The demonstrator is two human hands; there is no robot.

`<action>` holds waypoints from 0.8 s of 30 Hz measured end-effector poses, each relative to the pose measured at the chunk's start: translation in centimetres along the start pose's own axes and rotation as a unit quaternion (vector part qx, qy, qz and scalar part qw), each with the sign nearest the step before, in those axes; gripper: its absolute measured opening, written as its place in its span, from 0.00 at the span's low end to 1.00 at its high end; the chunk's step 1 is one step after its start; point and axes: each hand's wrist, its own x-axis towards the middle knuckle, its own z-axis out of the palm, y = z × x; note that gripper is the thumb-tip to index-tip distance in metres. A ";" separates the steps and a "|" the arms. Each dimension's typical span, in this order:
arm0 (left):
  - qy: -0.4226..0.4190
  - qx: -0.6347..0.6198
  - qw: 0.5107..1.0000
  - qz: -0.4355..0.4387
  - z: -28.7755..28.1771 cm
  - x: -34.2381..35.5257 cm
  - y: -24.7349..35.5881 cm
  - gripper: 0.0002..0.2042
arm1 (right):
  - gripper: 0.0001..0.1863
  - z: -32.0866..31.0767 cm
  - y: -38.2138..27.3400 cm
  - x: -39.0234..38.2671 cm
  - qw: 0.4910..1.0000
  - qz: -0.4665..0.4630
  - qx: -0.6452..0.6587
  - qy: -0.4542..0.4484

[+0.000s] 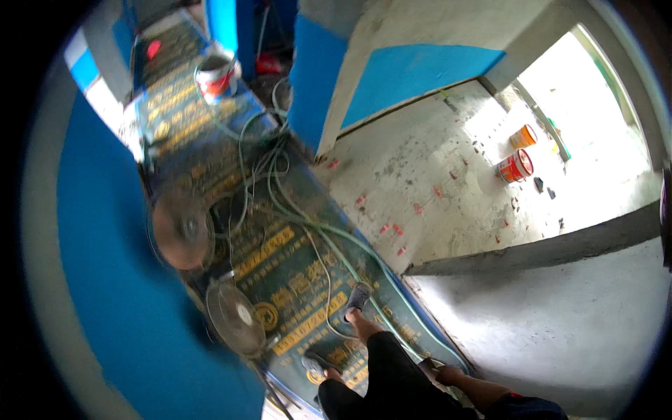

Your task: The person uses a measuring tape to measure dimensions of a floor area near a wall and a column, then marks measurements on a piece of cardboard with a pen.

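2 fans (183,227) (236,318) lying on floor mat (294,280) at left, hoses (329,238) trailing beside. Right hand (434,367) hanging near hose, grip can't tell. 2 buckets (516,166) (523,136) sitting far right; 1 bucket (215,75) up top.

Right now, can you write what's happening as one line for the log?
right hand: low by right leg, holds nothing seen | left hand: not in view | feet on green floor sheet | hoses, two fans nearby

Fans (210,266): on the mat (294,273), left of the feet.
Hoses (308,231): across the mat, ahead of the feet.
Buckets (516,157): on the floor, far right.
Pail (215,75): mat's far end.
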 end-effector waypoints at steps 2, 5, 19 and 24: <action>0.000 0.032 0.999 0.024 -2.4 1.1 5.3 0.14 | 0.22 -2.9 0.5 -0.9 0.985 0.079 0.137 0.063; 0.047 0.072 0.995 0.050 -8.1 2.1 13.3 0.14 | 0.22 -13.2 -1.5 -3.4 0.956 -0.014 0.207 0.208; 0.029 0.186 0.960 0.209 -3.3 10.9 52.4 0.15 | 0.23 -46.7 7.1 6.3 0.835 -0.115 0.244 0.480; 0.022 0.224 0.944 0.239 -3.3 14.5 61.5 0.16 | 0.22 -54.0 7.5 2.7 0.793 -0.144 0.297 0.513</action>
